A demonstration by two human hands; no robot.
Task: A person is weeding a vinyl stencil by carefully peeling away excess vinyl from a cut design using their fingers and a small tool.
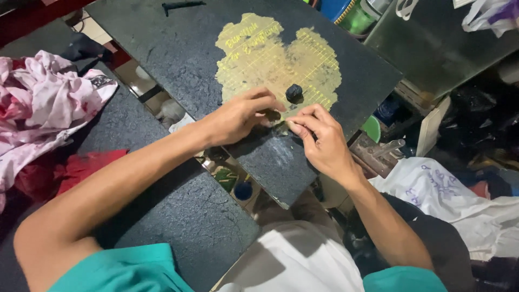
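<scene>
My left hand [240, 114] and my right hand [320, 139] meet at the near edge of a worn yellow patch [270, 59] on a dark cutting mat [178, 51]. Their fingertips are pinched together over something small and dark on the mat; I cannot make out what it is. A small black lump [294, 92] lies on the yellow patch just beyond my fingers, touching neither hand.
A second dark board [184, 211] lies near my left arm. Pink and red cloth [46, 108] is heaped at the left. White fabric [459, 200] lies at the right. Green and blue containers [351, 13] stand at the back, beyond the mat.
</scene>
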